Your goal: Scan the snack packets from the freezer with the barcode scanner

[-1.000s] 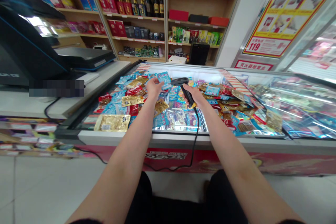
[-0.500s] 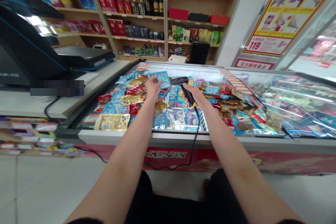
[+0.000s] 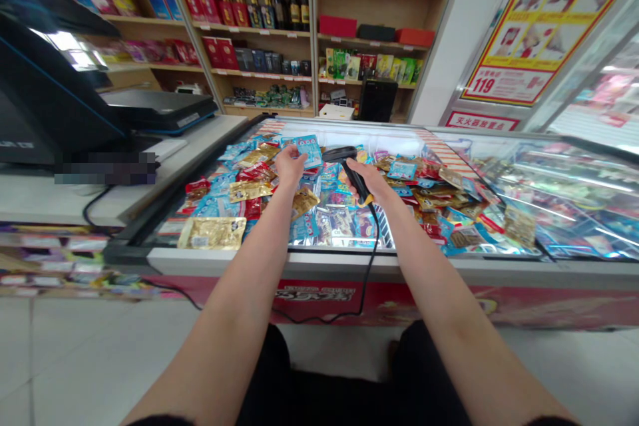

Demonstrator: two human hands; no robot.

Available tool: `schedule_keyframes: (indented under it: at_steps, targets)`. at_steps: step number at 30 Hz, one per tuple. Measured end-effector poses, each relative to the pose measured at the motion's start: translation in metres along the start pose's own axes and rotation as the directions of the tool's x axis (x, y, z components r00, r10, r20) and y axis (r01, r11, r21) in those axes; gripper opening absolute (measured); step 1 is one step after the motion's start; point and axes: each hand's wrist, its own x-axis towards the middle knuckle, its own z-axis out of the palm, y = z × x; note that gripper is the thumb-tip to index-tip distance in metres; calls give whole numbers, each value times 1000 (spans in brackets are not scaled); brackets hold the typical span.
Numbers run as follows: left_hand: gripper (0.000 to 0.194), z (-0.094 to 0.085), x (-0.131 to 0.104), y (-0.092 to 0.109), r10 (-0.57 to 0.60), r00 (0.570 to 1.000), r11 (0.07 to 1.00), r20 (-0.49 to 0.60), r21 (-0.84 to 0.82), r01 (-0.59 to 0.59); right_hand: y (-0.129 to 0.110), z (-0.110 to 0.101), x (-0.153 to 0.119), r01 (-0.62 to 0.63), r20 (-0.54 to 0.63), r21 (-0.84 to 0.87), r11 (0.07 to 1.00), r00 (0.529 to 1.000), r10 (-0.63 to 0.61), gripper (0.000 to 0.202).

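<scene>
Pinched in my left hand [image 3: 290, 165] is a light-blue snack packet [image 3: 308, 150], held up above the pile. My right hand [image 3: 368, 178] is wrapped round the grip of a black barcode scanner [image 3: 355, 180] with a yellow-orange base. The scanner's head points left, towards the packet, with a small gap between them. A black cable [image 3: 370, 273] runs down from the scanner over the freezer's front. Below and left of my left hand lie gold packets [image 3: 249, 191], red ones and blue ones. Another heap of mixed packets [image 3: 439, 200] lies right of my right hand.
The packets lie on the glass top of a chest freezer [image 3: 439, 269]. At left is a counter [image 3: 64, 203] with a black scale [image 3: 160, 110]. Shelves [image 3: 259, 32] of boxes and bottles stand behind, and a fire-safety poster [image 3: 549, 26] hangs at right.
Almost nothing differs. The view has shifted very slightly, while both hands keep the packet and the scanner in the same places relative to each other.
</scene>
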Motion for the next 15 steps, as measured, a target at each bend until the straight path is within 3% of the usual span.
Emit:
schedule_keyframes:
  at_steps: [15]
  targets:
    - [16, 0, -2, 0, 15, 1000, 1000, 13, -25, -15, -1, -1, -2, -7, -5, 4, 1000, 1000, 7, 44]
